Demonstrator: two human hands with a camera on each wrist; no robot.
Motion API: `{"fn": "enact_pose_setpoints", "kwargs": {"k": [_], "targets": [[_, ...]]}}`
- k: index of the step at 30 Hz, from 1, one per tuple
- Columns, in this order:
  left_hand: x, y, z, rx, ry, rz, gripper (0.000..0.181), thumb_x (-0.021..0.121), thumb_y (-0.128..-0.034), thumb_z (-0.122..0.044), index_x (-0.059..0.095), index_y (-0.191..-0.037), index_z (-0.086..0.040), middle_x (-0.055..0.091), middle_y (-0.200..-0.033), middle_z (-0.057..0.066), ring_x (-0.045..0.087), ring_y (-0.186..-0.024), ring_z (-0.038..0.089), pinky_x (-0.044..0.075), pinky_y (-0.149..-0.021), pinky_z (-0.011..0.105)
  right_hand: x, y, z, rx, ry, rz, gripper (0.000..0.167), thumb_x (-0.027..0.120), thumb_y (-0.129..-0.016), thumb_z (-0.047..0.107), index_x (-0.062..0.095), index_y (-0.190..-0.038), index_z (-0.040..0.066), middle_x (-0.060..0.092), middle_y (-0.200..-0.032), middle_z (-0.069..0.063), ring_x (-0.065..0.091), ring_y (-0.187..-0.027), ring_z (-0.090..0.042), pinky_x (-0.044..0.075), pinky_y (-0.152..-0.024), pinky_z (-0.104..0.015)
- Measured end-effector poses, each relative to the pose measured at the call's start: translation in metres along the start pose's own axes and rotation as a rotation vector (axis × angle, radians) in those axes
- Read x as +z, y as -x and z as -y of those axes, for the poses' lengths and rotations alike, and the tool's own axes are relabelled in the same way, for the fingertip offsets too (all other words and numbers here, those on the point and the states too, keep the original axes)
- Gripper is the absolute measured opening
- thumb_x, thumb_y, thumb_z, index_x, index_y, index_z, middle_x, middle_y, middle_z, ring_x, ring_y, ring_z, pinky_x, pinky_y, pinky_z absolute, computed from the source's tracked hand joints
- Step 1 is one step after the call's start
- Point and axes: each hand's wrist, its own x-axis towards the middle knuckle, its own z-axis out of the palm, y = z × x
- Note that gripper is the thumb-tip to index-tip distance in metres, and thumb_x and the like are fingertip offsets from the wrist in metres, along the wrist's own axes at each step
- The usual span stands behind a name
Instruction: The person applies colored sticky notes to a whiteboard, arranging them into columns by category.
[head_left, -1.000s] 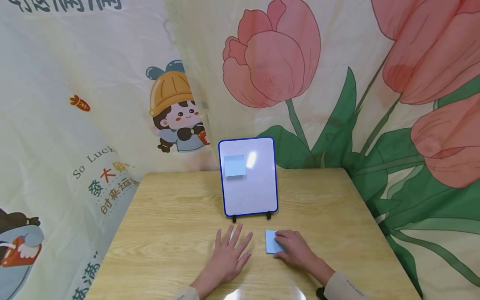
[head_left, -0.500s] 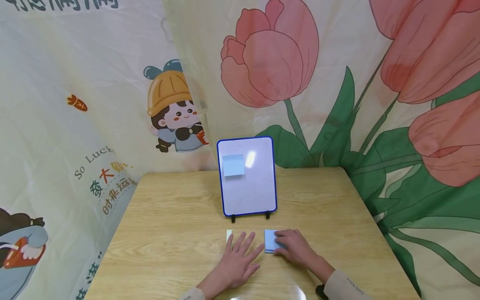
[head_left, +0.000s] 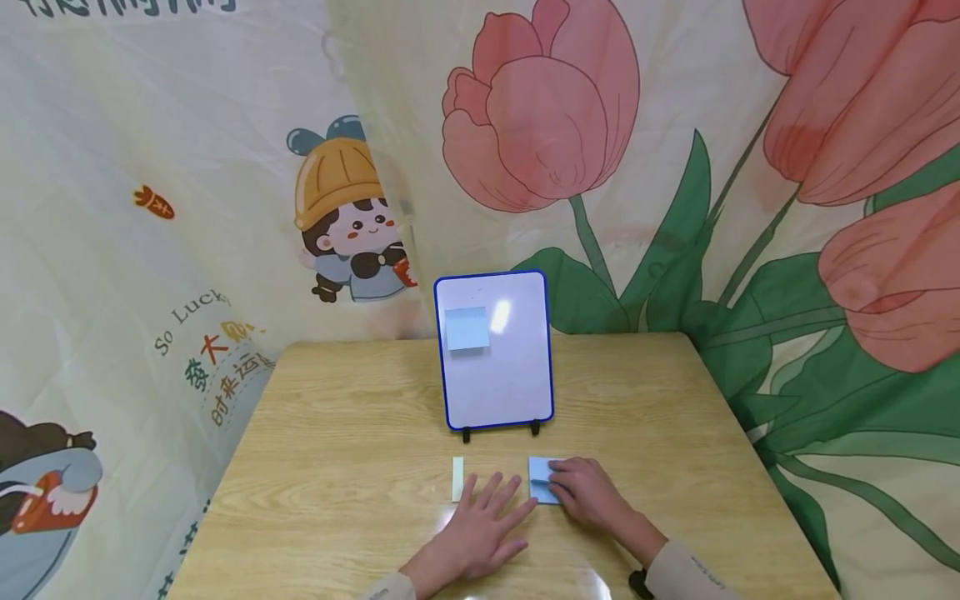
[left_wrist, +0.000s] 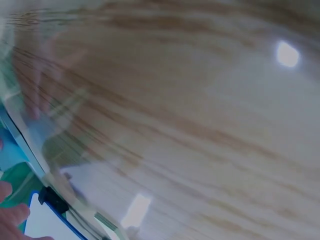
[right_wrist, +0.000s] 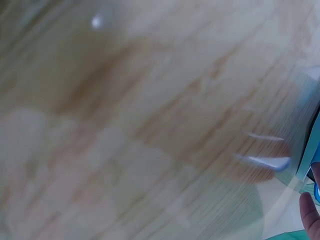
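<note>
On the table, a blue sticky-note pad [head_left: 537,468] has its top sheet bent up, pinched between the thumb and fingers of the right hand [head_left: 596,502]. The left hand [head_left: 477,531] hovers or rests just left of the pad, fingers spread, holding nothing; contact with the table is unclear. A narrow pale green strip [head_left: 457,478] lies beyond its fingertips. In the left wrist view, fingers of the left hand [left_wrist: 11,216] show at the lower left. Fingers of the right hand [right_wrist: 310,216] appear beside the blue pad [right_wrist: 311,147] at the right wrist view's edge.
A blue-framed whiteboard [head_left: 502,383] stands on black feet behind the hands, with a blue sticky note [head_left: 467,328] on its upper left. A printed cloth [head_left: 540,125] with tulips hangs behind the wooden table [head_left: 337,433].
The left hand has slid right and nearer the body, uncovering the pale green strip. The pad's top sheet has lifted at its near edge in the right hand's fingers.
</note>
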Motion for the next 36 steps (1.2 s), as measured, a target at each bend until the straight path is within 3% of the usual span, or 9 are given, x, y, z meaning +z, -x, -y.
{"fn": "enact_pose_setpoints", "kwargs": {"k": [4, 8, 17, 27, 36], "targets": [[0.001, -0.003, -0.004, 0.031, 0.042, 0.034, 0.057, 0.033, -0.1025, -0.057, 0.03, -0.155, -0.035, 0.028, -0.163, 0.005, 0.031, -0.148, 0.034, 0.028, -0.112, 0.065, 0.0, 0.001, -0.003, -0.007, -0.009, -0.016, 0.013, 0.072, -0.088, 0.019, 0.078, -0.099, 0.017, 0.073, -0.117, -0.004, 0.068, -0.105, -0.025, 0.05, -0.094, -0.051], [0.002, -0.008, -0.008, 0.077, 0.028, 0.047, 0.057, 0.026, -0.1029, -0.059, 0.033, -0.154, -0.035, 0.032, -0.162, 0.002, 0.033, -0.147, 0.03, 0.031, -0.112, 0.063, 0.001, 0.001, -0.006, -0.016, -0.005, -0.038, 0.011, 0.072, -0.088, 0.02, 0.079, -0.096, 0.02, 0.074, -0.116, -0.001, 0.069, -0.102, -0.022, 0.05, -0.094, -0.048], [0.001, -0.024, -0.015, 0.108, 0.017, 0.166, 0.068, 0.013, -0.0996, -0.067, 0.03, -0.156, -0.032, 0.029, -0.163, 0.002, 0.029, -0.15, 0.024, 0.028, -0.118, 0.053, 0.005, -0.005, -0.011, -0.051, -0.044, -0.196, 0.012, 0.077, -0.084, 0.017, 0.079, -0.095, 0.014, 0.078, -0.092, 0.002, 0.072, -0.081, -0.013, 0.055, -0.081, -0.042], [0.007, -0.041, -0.014, 0.067, 0.004, 0.243, 0.085, 0.005, -0.0943, -0.074, 0.027, -0.157, -0.021, 0.024, -0.165, -0.001, 0.024, -0.151, 0.02, 0.027, -0.121, 0.037, 0.001, -0.008, -0.007, 0.072, -0.087, -0.11, 0.011, 0.073, -0.09, 0.022, 0.079, -0.097, 0.017, 0.078, -0.09, 0.007, 0.07, -0.081, -0.007, 0.054, -0.089, -0.043], [0.006, -0.043, -0.012, 0.064, 0.024, 0.261, 0.089, 0.012, -0.0931, -0.077, 0.029, -0.157, -0.018, 0.024, -0.165, -0.001, 0.025, -0.151, 0.019, 0.027, -0.121, 0.036, -0.003, -0.012, -0.01, -0.017, -0.062, -0.149, 0.005, 0.074, -0.087, 0.017, 0.078, -0.089, 0.014, 0.077, -0.081, 0.007, 0.07, -0.074, -0.007, 0.055, -0.084, -0.046]]}}
